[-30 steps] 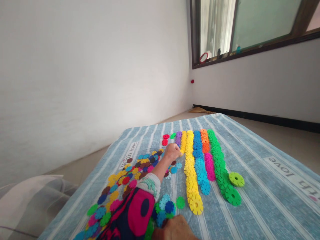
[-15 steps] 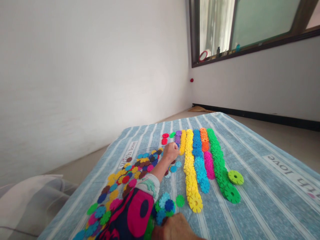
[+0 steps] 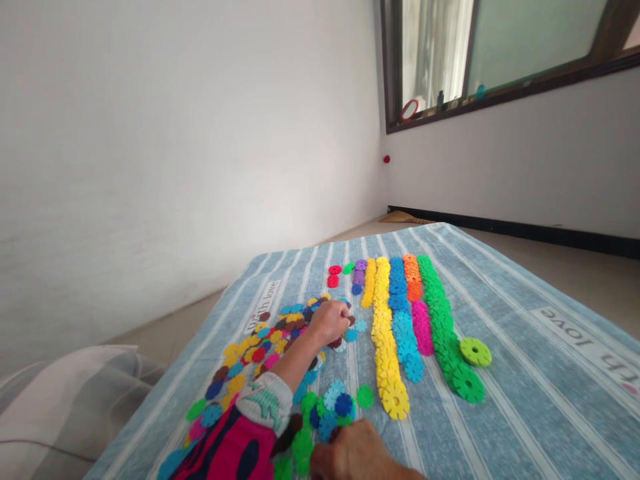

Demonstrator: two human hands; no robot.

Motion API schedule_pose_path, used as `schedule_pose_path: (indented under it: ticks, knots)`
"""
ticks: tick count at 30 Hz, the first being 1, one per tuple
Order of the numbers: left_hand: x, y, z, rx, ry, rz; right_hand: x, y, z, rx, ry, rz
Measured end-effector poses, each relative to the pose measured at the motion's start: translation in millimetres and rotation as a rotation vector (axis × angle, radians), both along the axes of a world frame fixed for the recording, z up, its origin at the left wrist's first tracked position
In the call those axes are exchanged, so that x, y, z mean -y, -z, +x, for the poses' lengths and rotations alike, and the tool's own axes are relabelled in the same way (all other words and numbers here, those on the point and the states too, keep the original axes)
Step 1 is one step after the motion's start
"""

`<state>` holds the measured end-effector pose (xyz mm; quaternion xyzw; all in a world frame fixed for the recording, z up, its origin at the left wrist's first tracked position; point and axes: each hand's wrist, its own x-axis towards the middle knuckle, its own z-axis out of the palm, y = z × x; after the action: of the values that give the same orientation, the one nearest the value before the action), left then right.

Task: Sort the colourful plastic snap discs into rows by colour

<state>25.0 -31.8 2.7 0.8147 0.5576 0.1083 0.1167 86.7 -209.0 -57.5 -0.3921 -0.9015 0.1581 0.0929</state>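
Coming in from the lower left in a patterned sleeve, my left hand [image 3: 331, 321] is curled closed at the right edge of a loose pile of notched plastic discs [image 3: 247, 343]. A brown disc [image 3: 351, 321] shows by its fingertips; whatever the fingers hold is hidden. My right hand [image 3: 353, 455] is at the bottom, its fingers bent closed beside blue and green discs [image 3: 327, 425]; their tips cannot be seen. Beyond my left hand, a dark blue disc [image 3: 357, 289] lies at the near end of a short purple row [image 3: 360, 272].
Overlapping rows run toward me: yellow [image 3: 385, 333], blue [image 3: 399, 287], orange [image 3: 413, 277], pink [image 3: 423, 327] and green [image 3: 440, 320]. A lime disc [image 3: 475, 352] touches the green row. Red discs [image 3: 333, 281] lie far left of the rows on the striped cloth [image 3: 530, 400].
My left hand has drawn back from the purple row toward me and the loose pile, uncovering the dark blue disc there. My right hand has shifted slightly within the view, still at the bottom.
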Motion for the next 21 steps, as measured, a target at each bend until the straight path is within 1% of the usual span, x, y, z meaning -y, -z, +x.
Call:
schedule_pose_path:
  ticks: [3, 7, 12, 15, 18, 21]
  knots:
    - [10.0, -1.1, -8.7, -0.053, 0.017, -0.014, -2.3, -5.6, 5.0, 0.011, -0.063, 0.052]
    - [21.0, -4.8, -13.8, -0.102, 0.024, -0.038, -1.6, -7.4, 3.6, 0.093, -0.041, 0.054]
    - [26.7, -6.8, -10.1, -0.175, 0.046, -0.043, -0.1, -10.7, 5.4, 0.072, -0.034, 0.064]
    - [26.5, -5.0, -7.4, -0.178, 0.052, -0.045, 0.2, -12.6, 7.9, 0.063, -0.042, 0.062]
    - [26.1, -2.5, -5.9, -0.166, 0.028, -0.043, 0.4, -12.1, 8.2, 0.067, -0.040, 0.062]
    - [26.3, 0.5, -5.5, -0.101, -0.005, -0.046, 0.1, -10.8, 6.5, 0.076, -0.040, 0.067]
